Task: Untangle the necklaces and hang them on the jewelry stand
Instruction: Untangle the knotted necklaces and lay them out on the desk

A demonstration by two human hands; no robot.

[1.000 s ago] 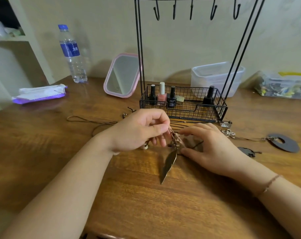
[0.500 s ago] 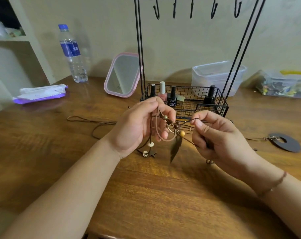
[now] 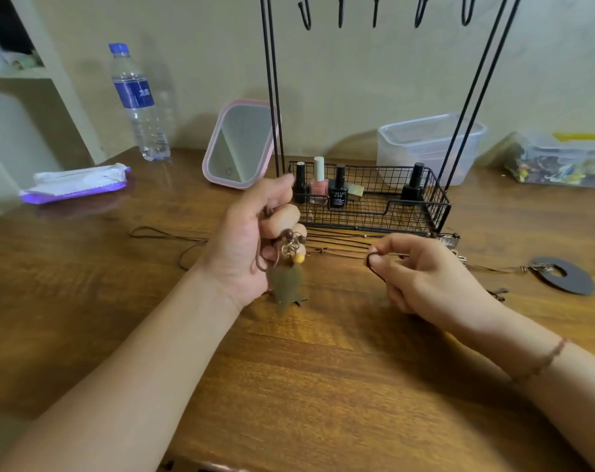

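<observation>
Head view. The left hand [image 3: 252, 243], palm turned toward the camera and raised just above the brown wooden tabletop [image 3: 289, 386], has its fingers curled round the brown cord necklace with wooden beads and a leaf-shaped metal pendant [image 3: 286, 267]; the beads and a yellow bead sit at the fingertips, and the pendant hangs below the hand at its 6 o'clock. The left forearm enters from the 7 o'clock corner. The right hand [image 3: 425, 274], at 3 o'clock of the left and apart from it, pinches a dark thin cord [image 3: 372, 264] between thumb and forefinger, the remaining fingers folded under; its forearm enters from 4 o'clock and carries a thin wrist bracelet [image 3: 544, 361]. Several brown cords [image 3: 337, 238] run taut across the table between the two hands. The black wire jewelry stand with basket base and top hooks [image 3: 374, 206] stands at 12 o'clock of the hands, its hooks bare. A dark flat ring-shaped pendant [image 3: 565, 275] lies on the table at 3 o'clock of the right hand. Behind, at 10 o'clock, stand a clear plastic water bottle with blue label [image 3: 138, 103] and a pink-framed mirror [image 3: 241, 144].
</observation>
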